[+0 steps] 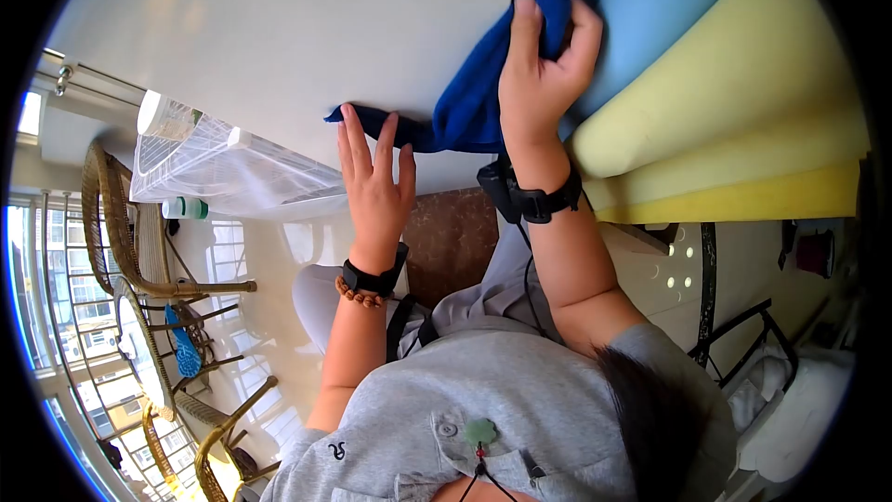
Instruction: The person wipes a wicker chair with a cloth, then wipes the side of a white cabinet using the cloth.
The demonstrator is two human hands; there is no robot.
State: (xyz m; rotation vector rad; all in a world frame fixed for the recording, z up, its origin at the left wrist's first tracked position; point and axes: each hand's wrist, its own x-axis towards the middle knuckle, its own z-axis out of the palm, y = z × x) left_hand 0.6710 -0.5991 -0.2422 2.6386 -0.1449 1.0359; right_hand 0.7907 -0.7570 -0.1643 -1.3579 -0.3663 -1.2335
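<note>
A dark blue cloth [472, 110] stretches along the near edge of a broad white surface [307, 28]. My right hand [548, 74] grips the bunched upper end of the cloth between thumb and fingers, beside a corner of the white surface. At the other end, my left hand [376, 177] has its fingers stretched and apart, with the fingertips over the thin tail of the cloth. Whether those fingertips press on it, I cannot tell. Both wrists wear black bands, and the left one also has a beaded bracelet [360, 293].
Pale blue fabric [660, 9] and yellow fabric [715, 84] hang close on the right. To the left are a clear plastic container [237, 167], a white-and-green bottle [185, 207], wicker chairs [116, 223] and a railed window [70, 279]. A black metal frame [757, 316] stands at lower right.
</note>
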